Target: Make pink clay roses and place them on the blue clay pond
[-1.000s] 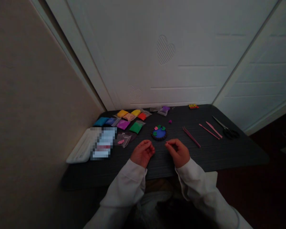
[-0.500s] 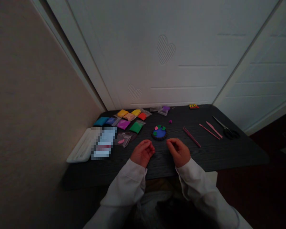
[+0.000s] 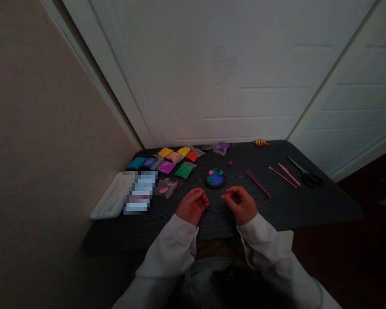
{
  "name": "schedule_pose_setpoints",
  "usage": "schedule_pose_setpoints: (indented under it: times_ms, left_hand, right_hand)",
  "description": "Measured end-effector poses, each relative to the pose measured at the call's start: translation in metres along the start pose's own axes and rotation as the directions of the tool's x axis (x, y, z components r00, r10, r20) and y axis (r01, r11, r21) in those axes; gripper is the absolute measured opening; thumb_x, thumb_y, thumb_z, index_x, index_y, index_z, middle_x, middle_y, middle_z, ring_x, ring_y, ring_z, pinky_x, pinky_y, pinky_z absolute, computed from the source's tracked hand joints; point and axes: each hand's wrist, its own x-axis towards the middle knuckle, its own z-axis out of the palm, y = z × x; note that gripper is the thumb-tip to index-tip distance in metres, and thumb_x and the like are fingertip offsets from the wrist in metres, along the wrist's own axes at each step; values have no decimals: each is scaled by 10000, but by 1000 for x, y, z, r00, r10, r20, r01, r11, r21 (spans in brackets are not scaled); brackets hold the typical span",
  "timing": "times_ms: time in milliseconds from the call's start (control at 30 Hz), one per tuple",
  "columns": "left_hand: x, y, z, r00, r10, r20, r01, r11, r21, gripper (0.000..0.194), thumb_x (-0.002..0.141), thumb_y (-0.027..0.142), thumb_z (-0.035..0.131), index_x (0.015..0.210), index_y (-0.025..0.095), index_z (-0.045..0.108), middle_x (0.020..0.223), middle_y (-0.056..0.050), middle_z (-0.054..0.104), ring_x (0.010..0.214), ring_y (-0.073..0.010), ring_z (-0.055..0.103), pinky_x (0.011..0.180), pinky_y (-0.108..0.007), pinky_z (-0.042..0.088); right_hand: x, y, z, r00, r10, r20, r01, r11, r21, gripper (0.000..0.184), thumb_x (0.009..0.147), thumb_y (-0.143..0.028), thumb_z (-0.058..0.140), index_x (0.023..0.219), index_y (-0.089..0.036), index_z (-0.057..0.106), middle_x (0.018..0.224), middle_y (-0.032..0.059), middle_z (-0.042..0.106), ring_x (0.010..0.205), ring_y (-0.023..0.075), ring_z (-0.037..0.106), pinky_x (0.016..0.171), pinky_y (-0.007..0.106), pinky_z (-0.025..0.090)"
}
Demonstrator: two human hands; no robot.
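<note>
Above the front of the table, my left hand (image 3: 193, 206) is closed, its fingers curled in and the thumb against the index finger; whatever is in it, if anything, is too small to make out. My right hand (image 3: 242, 205) faces it a short way off, thumb and index finger pinched around what looks like a small bit of pink clay (image 3: 229, 195). Just beyond both hands sits a round clay pond (image 3: 215, 179) with a blue middle, a dark bumpy rim, green leaf shapes and a pink flower. Neither hand touches it.
Clay packets lie at the back left, among them a green packet (image 3: 185, 171) and an opened bag with pink clay (image 3: 166, 189). A white tray (image 3: 111, 197) stands at the left. Tweezers (image 3: 259, 184), pink tools (image 3: 282, 177) and scissors (image 3: 305, 172) lie at the right.
My right thumb has shifted slightly left and down, and a pinkish spot now shows between thumb and index finger. My left hand has hardly moved.
</note>
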Motion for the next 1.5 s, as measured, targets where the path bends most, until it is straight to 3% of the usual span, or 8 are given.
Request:
schedule_pose_setpoints:
  times_ms: [200, 433, 567, 700, 1067, 1267, 1500]
  left_hand:
    - [1, 0, -1, 1000, -3, 2, 3, 1000, -1, 46, 678, 140, 563, 709, 142, 529, 577, 10, 549, 568, -93, 555, 556, -215, 456]
    - [1, 0, -1, 1000, -1, 3, 1, 1000, 2, 43, 685, 142, 558, 718, 142, 530, 585, 10, 549, 571, -92, 555, 554, -213, 453]
    - [1, 0, -1, 1000, -3, 0, 3, 1000, 3, 40, 685, 144, 559, 714, 143, 532, 580, 11, 548, 571, -91, 557, 555, -211, 454]
    - [1, -1, -2, 1000, -3, 5, 3, 1000, 2, 50, 680, 144, 566, 720, 145, 536, 584, 11, 554, 571, -91, 558, 553, -211, 453]
    - [1, -1, -2, 1000, -9, 9, 9, 1000, 1, 53, 675, 145, 571, 714, 144, 534, 582, 11, 555, 568, -90, 555, 555, -212, 454]
    - [0, 0, -1, 1000, -6, 8, 6, 1000, -2, 55, 676, 141, 568, 713, 145, 528, 577, 13, 551, 568, -92, 556, 554, -213, 456]
    - [0, 0, -1, 1000, -7, 13, 7, 1000, -4, 52, 674, 135, 565, 713, 143, 530, 582, 8, 553, 572, -95, 560, 548, -213, 455]
  right_hand:
    - [-1, -4, -1, 999, -34, -3, 34, 999, -32, 175, 638, -300, 648, 670, -194, 513, 595, -31, 501, 553, 99, 475, 544, 240, 403]
    - [1, -12, -6, 994, -92, 56, 95, 994, -56, 103, 718, -277, 559, 659, -195, 579, 657, 0, 585, 635, 117, 535, 610, 247, 415]
    - [-1, -14, -8, 998, -57, 24, 59, 993, -103, 215, 712, -308, 558, 547, -183, 498, 492, -45, 465, 470, 79, 430, 482, 216, 347]
    - [-2, -12, -6, 999, -47, 8, 47, 993, -108, 321, 656, -335, 615, 486, -189, 385, 458, -65, 387, 437, 65, 369, 450, 208, 319]
    - [-2, -13, -5, 994, -90, 62, 95, 993, -73, 143, 681, -298, 609, 618, -188, 542, 593, -15, 561, 566, 104, 517, 563, 235, 412]
    - [-1, -13, -8, 992, -87, 86, 96, 990, -101, 148, 740, -282, 532, 642, -188, 589, 579, -11, 584, 553, 107, 536, 552, 233, 425]
    - [1, -13, -8, 983, -124, 134, 136, 988, -78, 178, 789, -236, 462, 886, -221, 610, 809, 26, 636, 757, 138, 583, 698, 276, 458]
